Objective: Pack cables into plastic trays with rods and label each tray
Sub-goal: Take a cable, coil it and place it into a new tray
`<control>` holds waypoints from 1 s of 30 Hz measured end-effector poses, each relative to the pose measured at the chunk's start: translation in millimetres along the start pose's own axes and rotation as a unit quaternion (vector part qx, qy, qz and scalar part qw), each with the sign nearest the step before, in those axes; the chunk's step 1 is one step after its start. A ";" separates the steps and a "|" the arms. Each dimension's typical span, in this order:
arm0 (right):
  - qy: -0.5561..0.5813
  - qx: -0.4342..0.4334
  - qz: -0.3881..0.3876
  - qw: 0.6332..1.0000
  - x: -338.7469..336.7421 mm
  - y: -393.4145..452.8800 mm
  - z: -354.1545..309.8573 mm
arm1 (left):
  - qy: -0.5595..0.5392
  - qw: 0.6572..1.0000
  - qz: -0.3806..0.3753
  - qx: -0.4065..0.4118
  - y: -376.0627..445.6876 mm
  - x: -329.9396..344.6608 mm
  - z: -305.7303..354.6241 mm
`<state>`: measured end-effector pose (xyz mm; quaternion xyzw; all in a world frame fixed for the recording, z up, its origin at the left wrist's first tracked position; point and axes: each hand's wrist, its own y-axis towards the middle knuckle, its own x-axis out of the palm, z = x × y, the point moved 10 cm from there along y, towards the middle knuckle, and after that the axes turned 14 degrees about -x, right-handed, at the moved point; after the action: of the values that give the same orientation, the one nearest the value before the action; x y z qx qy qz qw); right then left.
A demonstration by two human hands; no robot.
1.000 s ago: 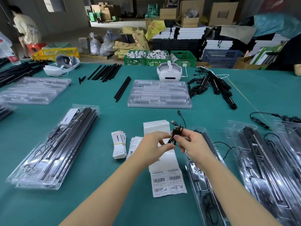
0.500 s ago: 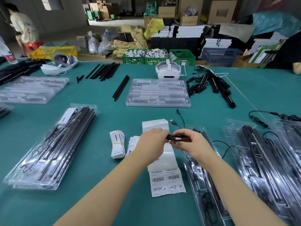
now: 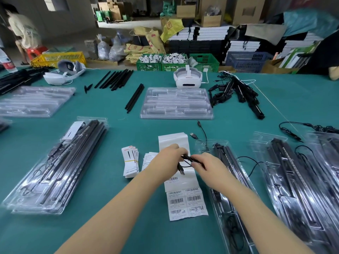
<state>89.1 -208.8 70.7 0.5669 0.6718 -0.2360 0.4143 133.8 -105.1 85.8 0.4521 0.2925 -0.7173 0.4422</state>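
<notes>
Holding a small black cable bundle (image 3: 189, 160) over the label sheet (image 3: 181, 180), the left hand (image 3: 168, 158) and right hand (image 3: 207, 165) both pinch it, probably coiling it. Next it must go into the open tray (image 3: 229, 180) just right, where rods (image 3: 222, 153) and a loose cable (image 3: 201, 131) crowd the pocket.

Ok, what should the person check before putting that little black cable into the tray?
1. Both hands, left hand and right hand, hold the bundled black cable: ok.
2. Cable fully coiled: not ok, its plug end dangles.
3. Clear plastic tray with black rods within reach beside the right hand: ok.
4. Free slot for the cable: cannot tell.
5. White barcode label sheet close by: ok.
</notes>
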 end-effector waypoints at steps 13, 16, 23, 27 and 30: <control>-0.012 0.036 -0.130 0.991 19.7 14.4 -6.8 | -0.161 0.986 0.015 -0.044 -3.2 -16.4 -17.6; -0.003 0.057 -0.095 0.994 14.1 16.4 -2.8 | -0.176 0.982 0.029 -0.057 -1.4 -19.1 -20.9; -0.058 0.055 -0.107 0.991 18.8 17.9 -1.8 | -0.113 0.993 0.025 -0.024 -4.0 -18.8 -8.8; -0.068 0.068 -0.109 0.989 19.8 18.6 1.3 | 0.018 0.999 0.032 -0.030 -5.9 -12.0 -5.0; -0.072 0.082 -0.099 0.989 19.9 19.9 3.8 | 0.039 0.994 0.094 -0.048 -12.2 -20.6 -1.4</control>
<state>109.0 -195.6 55.2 0.5110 0.6715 -0.3703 0.3884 127.5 -91.0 104.1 0.4834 0.2992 -0.6398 0.5172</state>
